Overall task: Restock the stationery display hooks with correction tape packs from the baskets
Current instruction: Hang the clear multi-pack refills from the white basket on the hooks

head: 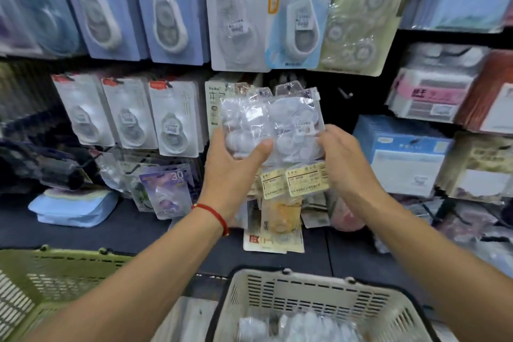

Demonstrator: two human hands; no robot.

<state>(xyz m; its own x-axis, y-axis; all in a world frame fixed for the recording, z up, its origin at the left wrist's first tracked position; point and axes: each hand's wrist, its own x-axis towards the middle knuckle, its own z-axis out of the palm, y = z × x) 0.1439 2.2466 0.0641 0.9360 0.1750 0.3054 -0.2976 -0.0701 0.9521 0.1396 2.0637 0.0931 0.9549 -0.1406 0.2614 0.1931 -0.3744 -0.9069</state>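
I hold up a bundle of clear plastic correction tape packs (273, 122) in front of the display wall. My left hand (236, 169), with a red string on its wrist, grips the bundle's lower left, thumb across its front. My right hand (344, 158) holds the bundle's lower right edge with curled fingers. A bare display hook (345, 94) sticks out just right of the bundle. Below, a cream basket (313, 290) holds more clear packs (299, 327). A green basket (50, 275) sits at the lower left.
Rows of carded correction tapes (166, 22) hang above and to the left. Yellow price tags (294, 182) hang under the bundle. Boxed goods (402, 153) fill the shelves at right. A blue pouch (73, 208) and loose packs (273, 239) lie on the dark shelf.
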